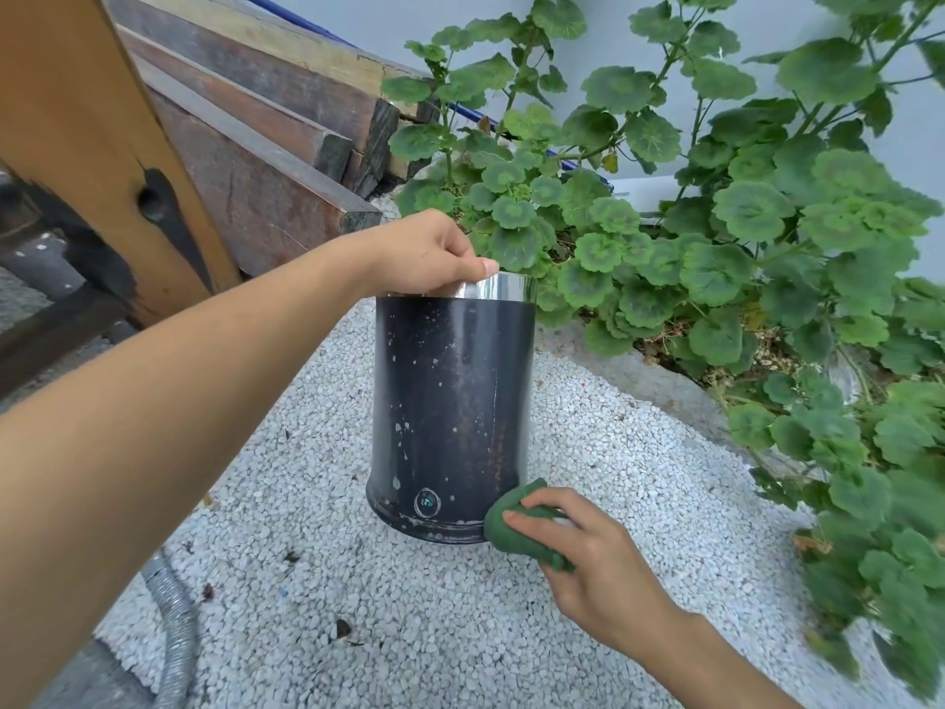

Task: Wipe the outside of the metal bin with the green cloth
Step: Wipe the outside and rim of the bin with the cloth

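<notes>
Bin: the metal bin [452, 401] is stood upright at frame centre.
Left hand [424, 258]: clenched over the shiny top rim.
Right hand [578, 550]: the green cloth [503, 524] is gripped, pressed at the base, lower right.
Relation: the wall (axis vertical) lies up-left of the cloth.

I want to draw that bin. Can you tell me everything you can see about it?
The metal bin is a tall round can, dark and glossy, speckled with pale spots and a rusty-brown smear. A shiny silver band rings its top, and a small round badge sits just above the ridged base. It stands upright on white gravel beside a geranium plant. The left hand grips its top rim, and the right hand presses a bunched green cloth against its lower right side.
</notes>
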Available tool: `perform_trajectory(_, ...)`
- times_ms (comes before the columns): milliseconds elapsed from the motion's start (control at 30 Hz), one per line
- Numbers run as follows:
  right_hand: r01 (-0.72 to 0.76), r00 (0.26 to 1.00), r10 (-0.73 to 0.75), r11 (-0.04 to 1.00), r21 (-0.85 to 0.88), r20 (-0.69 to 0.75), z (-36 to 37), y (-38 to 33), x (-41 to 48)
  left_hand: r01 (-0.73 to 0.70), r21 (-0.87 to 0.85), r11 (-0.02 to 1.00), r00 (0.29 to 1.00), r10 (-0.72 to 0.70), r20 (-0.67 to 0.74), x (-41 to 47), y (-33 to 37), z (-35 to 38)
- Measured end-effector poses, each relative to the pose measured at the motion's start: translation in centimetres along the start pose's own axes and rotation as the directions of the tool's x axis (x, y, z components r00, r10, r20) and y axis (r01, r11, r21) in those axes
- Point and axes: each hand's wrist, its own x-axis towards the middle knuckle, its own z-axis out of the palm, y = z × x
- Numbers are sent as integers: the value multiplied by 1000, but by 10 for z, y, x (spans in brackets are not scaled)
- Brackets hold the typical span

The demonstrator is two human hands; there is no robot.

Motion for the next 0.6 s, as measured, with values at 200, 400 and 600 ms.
perform_trajectory(200,-12,988,14,1000,14,-154,-41,-10,36,34,-26,999,999,-35,-28,-1,1,3)
perform_trajectory(400,-52,903,13,995,-80,-429,-98,-31,118,66,-92,994,998,-66,1,0,6,9)
perform_trajectory(600,-77,914,7,985,-156,-405,-107,-45,158,38,-109,993,998,-32,61,-8,8,10)
